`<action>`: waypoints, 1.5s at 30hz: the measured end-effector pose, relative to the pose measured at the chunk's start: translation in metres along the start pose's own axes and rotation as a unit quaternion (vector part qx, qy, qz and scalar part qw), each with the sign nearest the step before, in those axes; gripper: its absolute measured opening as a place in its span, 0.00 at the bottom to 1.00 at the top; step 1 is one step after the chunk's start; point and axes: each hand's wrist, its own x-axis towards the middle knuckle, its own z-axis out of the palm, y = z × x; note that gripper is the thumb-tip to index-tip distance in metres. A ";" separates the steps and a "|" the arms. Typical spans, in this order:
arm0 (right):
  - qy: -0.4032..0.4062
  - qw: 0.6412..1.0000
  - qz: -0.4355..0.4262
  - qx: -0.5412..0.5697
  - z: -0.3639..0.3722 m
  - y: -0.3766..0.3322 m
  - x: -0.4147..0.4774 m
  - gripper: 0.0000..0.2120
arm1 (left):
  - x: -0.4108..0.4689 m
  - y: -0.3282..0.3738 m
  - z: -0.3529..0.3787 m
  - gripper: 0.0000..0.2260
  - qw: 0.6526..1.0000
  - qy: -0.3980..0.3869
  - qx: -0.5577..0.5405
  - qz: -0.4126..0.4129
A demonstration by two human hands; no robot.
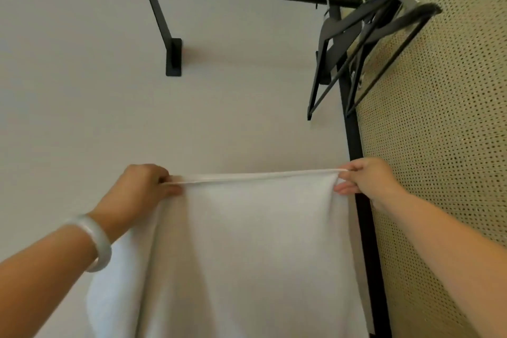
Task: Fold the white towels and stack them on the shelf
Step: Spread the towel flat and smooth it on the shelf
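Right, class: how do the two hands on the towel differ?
The left hand has a pale bangle on its wrist; the right hand has none. The left hand has plain wall behind it, the right hand the perforated panel. Both pinch the white towel at its top edge.

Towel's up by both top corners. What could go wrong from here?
The left hand and right hand only pinch the towel corners; a slip could drop one side and skew the fold. The towel's lower end is out of view and may drag. Raising the right hand could knock the hangers.
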 end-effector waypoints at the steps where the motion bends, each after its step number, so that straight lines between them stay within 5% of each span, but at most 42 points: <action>1: 0.016 0.999 -0.003 0.034 0.000 -0.008 0.005 0.06 | 0.010 0.004 -0.007 0.14 0.999 0.039 -0.010 0.007; 6: 0.014 1.000 -0.004 0.019 -0.010 -0.015 0.015 0.05 | 0.010 -0.006 -0.014 0.12 0.997 -0.068 0.037 0.023; 14: 0.051 0.996 -0.051 -0.059 -0.013 -0.032 0.033 0.03 | 0.027 -0.004 -0.055 0.22 1.000 -0.017 0.008 0.025; 19: 0.082 0.995 -0.041 0.051 -0.026 -0.059 0.056 0.07 | 0.053 -0.006 -0.077 0.10 0.995 -0.045 0.008 0.085; 23: 0.013 0.997 0.058 0.055 -0.014 -0.014 0.060 0.14 | 0.053 -0.020 -0.032 0.04 0.989 -0.104 0.054 0.089; 27: -0.020 0.993 0.118 0.011 0.020 0.055 0.052 0.19 | 0.037 -0.037 0.051 0.10 0.970 -0.191 0.143 0.036; 35: 0.129 0.982 -0.119 0.074 0.009 -0.020 0.088 0.06 | 0.127 0.002 -0.036 0.07 0.980 0.091 0.108 0.143; 41: 0.075 0.991 -0.112 0.010 -0.021 0.041 -0.003 0.06 | 0.000 -0.009 -0.026 0.05 0.974 0.063 0.038 0.214; 45: -0.004 0.993 0.053 -0.102 -0.016 0.171 -0.120 0.07 | -0.173 -0.021 0.054 0.10 0.971 -0.129 0.020 0.202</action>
